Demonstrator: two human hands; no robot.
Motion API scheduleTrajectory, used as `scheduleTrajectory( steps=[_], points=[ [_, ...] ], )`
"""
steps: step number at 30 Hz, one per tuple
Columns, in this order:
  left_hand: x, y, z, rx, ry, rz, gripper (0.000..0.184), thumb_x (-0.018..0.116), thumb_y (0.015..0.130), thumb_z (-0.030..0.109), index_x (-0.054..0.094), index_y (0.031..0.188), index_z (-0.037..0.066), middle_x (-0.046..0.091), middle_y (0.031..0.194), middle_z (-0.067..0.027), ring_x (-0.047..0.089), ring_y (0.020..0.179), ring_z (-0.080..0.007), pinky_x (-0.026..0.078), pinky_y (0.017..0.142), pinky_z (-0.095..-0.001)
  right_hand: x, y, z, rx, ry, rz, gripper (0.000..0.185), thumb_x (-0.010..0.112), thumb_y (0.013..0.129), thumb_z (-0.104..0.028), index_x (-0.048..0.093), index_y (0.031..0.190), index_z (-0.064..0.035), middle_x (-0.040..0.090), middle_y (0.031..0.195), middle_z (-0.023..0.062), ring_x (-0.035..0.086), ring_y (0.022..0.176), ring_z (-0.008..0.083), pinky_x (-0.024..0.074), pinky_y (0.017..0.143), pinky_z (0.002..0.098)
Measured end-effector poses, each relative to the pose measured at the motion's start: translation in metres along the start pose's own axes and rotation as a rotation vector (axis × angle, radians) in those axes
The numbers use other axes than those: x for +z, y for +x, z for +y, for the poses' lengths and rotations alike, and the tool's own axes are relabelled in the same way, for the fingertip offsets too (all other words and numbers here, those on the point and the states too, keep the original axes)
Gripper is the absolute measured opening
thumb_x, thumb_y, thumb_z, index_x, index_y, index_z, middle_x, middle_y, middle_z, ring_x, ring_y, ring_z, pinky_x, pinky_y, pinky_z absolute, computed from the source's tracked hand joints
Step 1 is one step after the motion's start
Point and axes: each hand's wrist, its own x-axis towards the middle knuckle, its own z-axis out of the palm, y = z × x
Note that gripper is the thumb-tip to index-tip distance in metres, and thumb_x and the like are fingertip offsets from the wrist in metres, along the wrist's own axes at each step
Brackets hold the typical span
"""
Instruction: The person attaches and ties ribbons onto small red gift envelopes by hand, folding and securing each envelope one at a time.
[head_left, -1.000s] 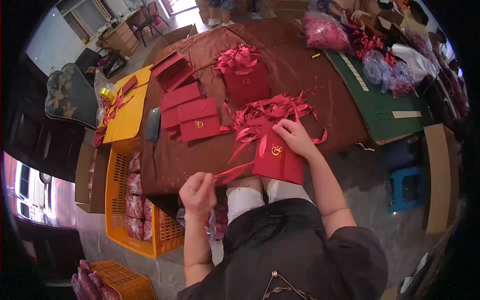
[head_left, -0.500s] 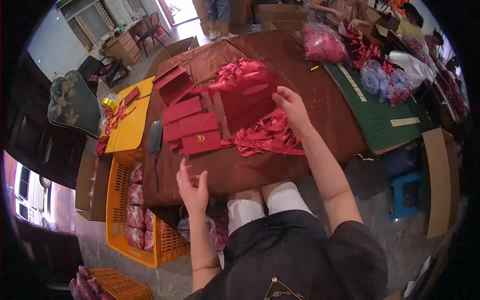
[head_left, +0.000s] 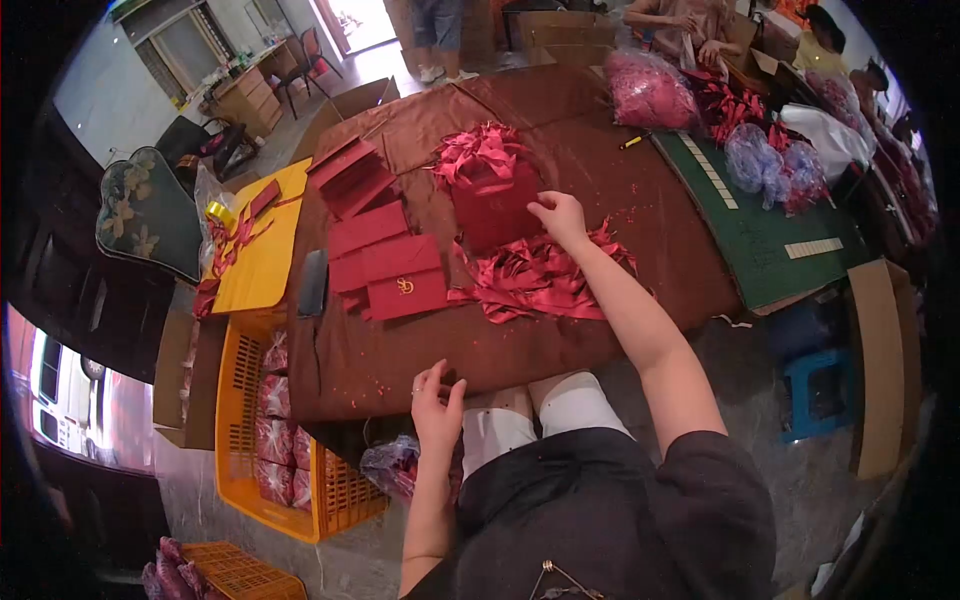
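My right hand (head_left: 560,220) pinches the right edge of a dark red paper gift bag (head_left: 495,212), which lies low over the table between two heaps of ribbon. Just behind the bag is a pile of red ribbons (head_left: 482,152), and a larger ribbon heap (head_left: 540,280) spreads in front of it. My left hand (head_left: 438,405) is held up at the table's front edge with fingers apart and nothing in them. To the left lie several more red bags (head_left: 408,280), the front one with a gold emblem.
A phone (head_left: 313,283) lies by the yellow board (head_left: 265,255) on the left. An orange crate (head_left: 235,440) of wrapped red packs stands below. At right are a green cutting mat (head_left: 765,230) and a bag of red ribbons (head_left: 650,90). Another person (head_left: 690,30) works at the far side.
My right hand has lowered the red bag away from me, down toward the table between the ribbon heaps. My left hand has moved right along the front edge.
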Motion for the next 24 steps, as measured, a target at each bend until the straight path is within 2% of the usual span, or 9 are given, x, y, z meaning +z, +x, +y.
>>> scheduleTrajectory(
  steps=[1,5,9,11,14,17,18,21,24],
  points=[
    [0.002,0.0,0.001,-0.015,-0.012,-0.013,0.045,0.075,0.087,0.01,0.064,0.13,0.005,0.061,0.117,-0.0106,0.065,0.077,-0.0146,0.053,0.066,-0.0276,-0.006,-0.006,-0.011,-0.117,-0.095,0.044,0.044,0.082,0.08,-0.026,0.071,0.114,-0.0008,0.074,0.101,0.0142,0.07,0.096,0.0331,0.0541,0.087,0.0412],
    [0.006,0.0,0.004,-0.001,-0.013,0.006,0.043,0.075,0.087,0.011,0.065,0.129,0.005,0.061,0.116,-0.0099,0.065,0.078,-0.0145,0.053,0.066,-0.0273,-0.019,-0.033,-0.054,-0.331,-0.191,0.262,0.034,0.078,0.084,-0.025,0.061,0.109,-0.0085,0.062,0.098,0.0075,0.063,0.097,0.0316,0.052,0.086,0.0435],
    [0.014,0.004,0.015,0.026,-0.011,0.009,0.038,0.074,0.088,0.013,0.068,0.124,0.006,0.063,0.112,-0.01,0.066,0.079,-0.0171,0.053,0.068,-0.029,0.01,-0.062,-0.107,-0.766,-0.251,0.018,0.009,0.069,0.086,-0.013,0.065,0.094,-0.0105,0.065,0.093,0.0063,0.063,0.092,0.0293,0.0537,0.079,0.0416],
    [0.017,0.008,0.017,0.032,-0.007,-0.009,0.035,0.073,0.089,0.014,0.068,0.123,0.007,0.063,0.112,-0.0116,0.066,0.087,-0.0229,0.054,0.071,-0.0316,0.052,-0.058,-0.104,-0.721,-0.428,-0.148,0.01,0.068,0.087,-0.013,0.066,0.096,-0.0093,0.066,0.096,0.0084,0.067,0.096,0.0293,0.057,0.078,0.041],
    [0.008,0.029,0.028,0.098,0.061,0.036,0.032,0.071,0.09,0.013,0.069,0.121,0.007,0.064,0.111,-0.0125,0.066,0.094,-0.0283,0.054,0.077,-0.0358,0.113,-0.049,-0.101,-0.631,-0.738,-0.201,0.013,0.062,0.087,-0.015,0.071,0.09,-0.0058,0.072,0.087,0.0133,0.074,0.075,0.0308,0.0593,0.064,0.0431],
    [-0.014,0.068,0.019,0.28,0.279,0.148,0.027,0.07,0.09,0.011,0.069,0.117,0.006,0.063,0.111,-0.0131,0.064,0.099,-0.0319,0.053,0.084,-0.039,0.149,-0.046,-0.094,-0.489,-0.868,-0.266,0.012,0.063,0.084,-0.013,0.074,0.084,-0.0073,0.074,0.085,0.0135,0.075,0.078,0.0287,0.0601,0.065,0.0412],
    [-0.023,0.082,0.016,0.338,0.406,0.181,0.028,0.07,0.089,0.011,0.069,0.116,0.007,0.063,0.111,-0.0131,0.063,0.101,-0.0325,0.052,0.086,-0.0395,0.152,-0.046,-0.09,-0.532,-0.854,-0.297,0.014,0.063,0.084,-0.013,0.075,0.078,-0.01,0.075,0.082,0.0141,0.076,0.078,0.0296,0.06,0.065,0.041],
    [-0.033,0.119,-0.004,0.624,0.756,0.134,0.038,0.068,0.084,0.009,0.067,0.122,0.009,0.062,0.129,-0.012,0.055,0.121,-0.0348,0.049,0.093,-0.0477,0.149,-0.05,-0.089,-0.517,-0.758,-0.189,0.015,0.063,0.087,-0.013,0.071,0.097,-0.0071,0.073,0.089,0.0133,0.075,0.078,0.0298,0.0591,0.065,0.043],
    [-0.022,0.143,-0.042,0.748,0.824,0.089,0.039,0.062,0.086,0.012,0.066,0.125,0.01,0.056,0.142,-0.0108,0.048,0.133,-0.0332,0.043,0.103,-0.0505,0.106,-0.057,-0.122,-0.505,-0.226,-0.077,0.018,0.062,0.087,-0.011,0.066,0.104,-0.0063,0.072,0.095,0.0137,0.07,0.089,0.035,0.057,0.075,0.0411]
  ],
)
